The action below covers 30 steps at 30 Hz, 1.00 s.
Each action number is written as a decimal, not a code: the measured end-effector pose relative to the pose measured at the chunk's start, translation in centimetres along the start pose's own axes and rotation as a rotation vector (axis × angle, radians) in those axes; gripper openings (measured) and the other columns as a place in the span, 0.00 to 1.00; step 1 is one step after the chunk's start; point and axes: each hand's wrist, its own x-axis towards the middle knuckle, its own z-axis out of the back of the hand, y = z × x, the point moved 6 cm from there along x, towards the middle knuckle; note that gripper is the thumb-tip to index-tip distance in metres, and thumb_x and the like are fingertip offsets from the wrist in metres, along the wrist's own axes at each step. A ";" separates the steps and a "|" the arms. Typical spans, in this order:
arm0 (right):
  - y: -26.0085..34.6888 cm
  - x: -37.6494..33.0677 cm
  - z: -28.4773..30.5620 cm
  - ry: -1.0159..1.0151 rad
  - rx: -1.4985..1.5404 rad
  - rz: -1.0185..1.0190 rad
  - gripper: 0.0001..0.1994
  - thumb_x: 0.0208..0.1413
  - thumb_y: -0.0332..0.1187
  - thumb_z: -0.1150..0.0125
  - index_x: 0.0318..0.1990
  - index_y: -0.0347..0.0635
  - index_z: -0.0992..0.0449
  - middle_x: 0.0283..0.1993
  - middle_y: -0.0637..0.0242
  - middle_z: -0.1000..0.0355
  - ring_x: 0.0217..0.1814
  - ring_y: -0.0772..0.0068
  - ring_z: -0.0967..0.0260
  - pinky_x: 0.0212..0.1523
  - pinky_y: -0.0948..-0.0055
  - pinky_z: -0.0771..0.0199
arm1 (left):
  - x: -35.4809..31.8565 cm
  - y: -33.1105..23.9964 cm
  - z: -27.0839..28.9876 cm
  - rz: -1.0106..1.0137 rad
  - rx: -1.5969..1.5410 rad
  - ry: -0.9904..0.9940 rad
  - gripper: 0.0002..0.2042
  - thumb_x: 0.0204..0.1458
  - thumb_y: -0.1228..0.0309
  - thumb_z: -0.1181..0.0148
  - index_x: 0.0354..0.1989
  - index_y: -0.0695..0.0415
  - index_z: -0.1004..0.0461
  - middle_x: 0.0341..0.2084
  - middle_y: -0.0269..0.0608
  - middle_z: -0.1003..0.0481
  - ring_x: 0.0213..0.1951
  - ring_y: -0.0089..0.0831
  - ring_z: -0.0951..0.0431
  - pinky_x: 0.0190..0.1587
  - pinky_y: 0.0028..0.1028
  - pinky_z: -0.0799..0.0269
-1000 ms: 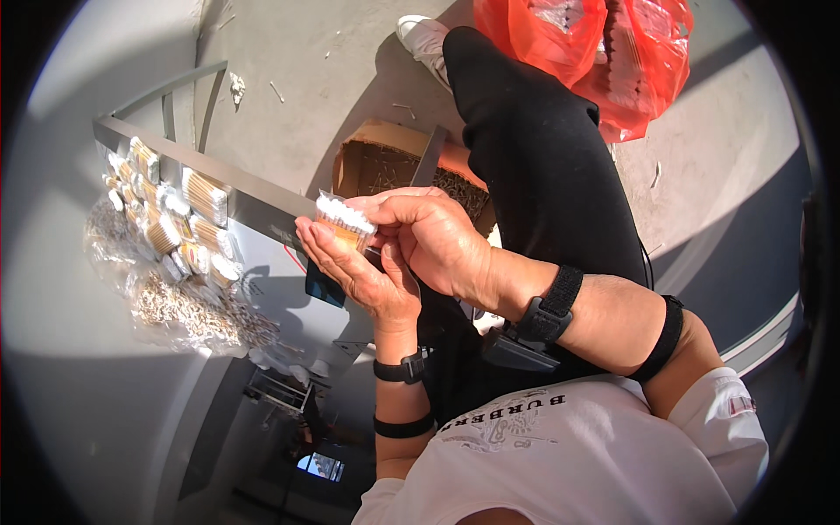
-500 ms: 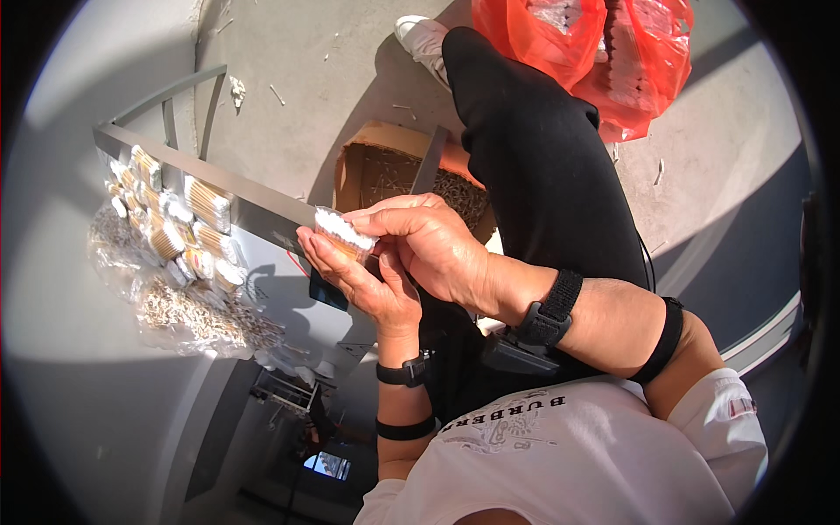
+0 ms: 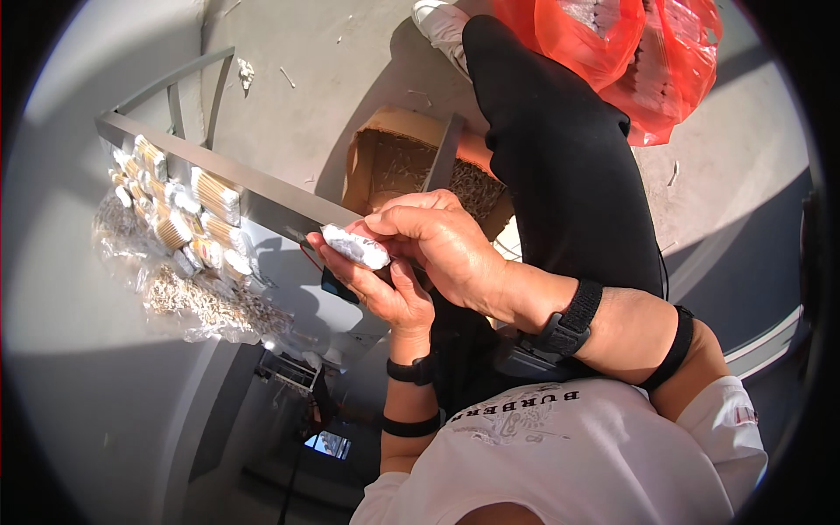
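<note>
We hold a small white bundle (image 3: 355, 247) up in front of us with both hands. Our left hand (image 3: 381, 284) is under it, palm up, with the fingers stretched out, and the bundle lies across those fingers. Our right hand (image 3: 442, 249) comes over from the other side and curls around the bundle's right end, with the thumb and fingers pinching it. So both hands are closed on the bundle, and it sits between them, touching both. Only its left part peeks out past the right hand.

Just left of our hands is a grey desk (image 3: 52, 289). Many little bundles of sticks (image 3: 179, 214) lie on it near its metal edge, side by side. Beside them is a clear plastic bag (image 3: 206, 302) full of loose bits. Behind our hands, on the floor, is an open cardboard box (image 3: 389, 162). Farther off, an orange plastic bag (image 3: 630, 52) sits on the floor next to our leg in black trousers (image 3: 560, 157).
</note>
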 end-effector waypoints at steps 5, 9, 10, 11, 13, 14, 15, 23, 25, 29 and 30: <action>0.3 -0.1 -0.5 0.028 -0.044 -0.032 0.10 0.54 0.27 0.45 0.35 0.27 0.21 0.33 0.56 0.23 0.35 0.71 0.26 0.42 0.77 0.27 | -0.1 -0.1 -0.3 0.153 -0.272 -0.042 0.36 0.57 0.63 0.53 0.69 0.66 0.62 0.68 0.59 0.58 0.69 0.55 0.60 0.67 0.46 0.63; 0.2 0.0 -0.6 0.030 -0.049 -0.020 0.10 0.53 0.26 0.45 0.35 0.27 0.21 0.34 0.54 0.23 0.36 0.70 0.26 0.42 0.77 0.27 | 0.3 -1.4 -0.3 -0.017 -0.073 -0.004 0.37 0.56 0.63 0.53 0.69 0.65 0.62 0.68 0.58 0.59 0.69 0.54 0.60 0.68 0.46 0.63; 0.3 0.0 -0.7 0.042 -0.045 -0.011 0.10 0.54 0.28 0.45 0.34 0.28 0.21 0.32 0.57 0.23 0.34 0.73 0.27 0.41 0.78 0.28 | 0.4 -1.6 -0.3 -0.016 -0.074 -0.008 0.37 0.56 0.63 0.53 0.69 0.65 0.62 0.68 0.58 0.59 0.69 0.54 0.60 0.68 0.46 0.63; 0.4 0.0 -0.8 0.054 -0.041 -0.001 0.10 0.55 0.29 0.44 0.33 0.30 0.21 0.30 0.60 0.23 0.33 0.76 0.28 0.39 0.79 0.28 | 0.6 -2.1 -0.4 -0.053 -0.024 0.013 0.36 0.57 0.62 0.52 0.69 0.65 0.62 0.68 0.58 0.58 0.69 0.54 0.59 0.68 0.46 0.63; 1.1 0.1 -0.9 0.059 -0.130 0.080 0.11 0.56 0.32 0.43 0.32 0.32 0.22 0.29 0.64 0.25 0.32 0.79 0.30 0.37 0.80 0.30 | 1.1 -2.6 -0.5 -0.089 0.020 0.032 0.36 0.58 0.60 0.52 0.69 0.65 0.62 0.68 0.58 0.58 0.69 0.54 0.58 0.68 0.46 0.62; 1.8 0.2 -1.1 0.064 -0.216 0.162 0.12 0.57 0.35 0.42 0.31 0.33 0.23 0.28 0.67 0.26 0.31 0.82 0.32 0.35 0.81 0.32 | 1.4 -3.1 -0.9 -0.185 0.234 0.073 0.36 0.59 0.59 0.52 0.68 0.66 0.61 0.68 0.59 0.58 0.69 0.54 0.58 0.68 0.46 0.61; 2.2 0.3 -1.5 0.040 -0.346 0.225 0.14 0.58 0.41 0.41 0.32 0.36 0.24 0.27 0.73 0.29 0.30 0.87 0.36 0.31 0.81 0.35 | 1.4 -3.7 -1.5 -0.281 0.447 0.114 0.37 0.59 0.57 0.52 0.68 0.67 0.60 0.68 0.59 0.57 0.69 0.54 0.57 0.68 0.46 0.61; 3.2 1.5 -3.2 -0.096 -1.333 0.677 0.19 0.56 0.46 0.43 0.27 0.35 0.31 0.21 0.51 0.31 0.25 0.48 0.30 0.26 0.60 0.31 | 1.7 -2.2 -3.0 0.397 -0.802 -0.046 0.36 0.59 0.55 0.52 0.70 0.49 0.64 0.68 0.33 0.53 0.66 0.31 0.48 0.67 0.36 0.49; 3.1 1.5 -3.6 -0.119 -1.511 0.732 0.20 0.59 0.47 0.48 0.25 0.38 0.33 0.20 0.52 0.30 0.25 0.46 0.31 0.25 0.56 0.32 | 1.9 -2.7 -2.8 0.301 -0.837 -0.057 0.37 0.58 0.57 0.49 0.69 0.53 0.62 0.68 0.36 0.53 0.66 0.34 0.48 0.67 0.37 0.51; 3.3 1.9 -4.0 -0.144 -1.588 0.892 0.17 0.59 0.46 0.48 0.27 0.41 0.28 0.20 0.55 0.29 0.25 0.47 0.31 0.25 0.56 0.31 | 2.0 -4.7 -1.6 -0.337 0.516 0.035 0.33 0.57 0.59 0.46 0.66 0.65 0.49 0.66 0.55 0.50 0.67 0.54 0.52 0.67 0.45 0.56; 3.2 2.2 -3.7 -0.154 -1.598 0.862 0.16 0.59 0.44 0.47 0.27 0.41 0.27 0.20 0.55 0.29 0.25 0.47 0.30 0.25 0.56 0.30 | 2.0 -4.6 -1.5 -0.356 0.450 0.031 0.33 0.58 0.58 0.48 0.66 0.65 0.50 0.67 0.56 0.51 0.67 0.54 0.52 0.67 0.45 0.56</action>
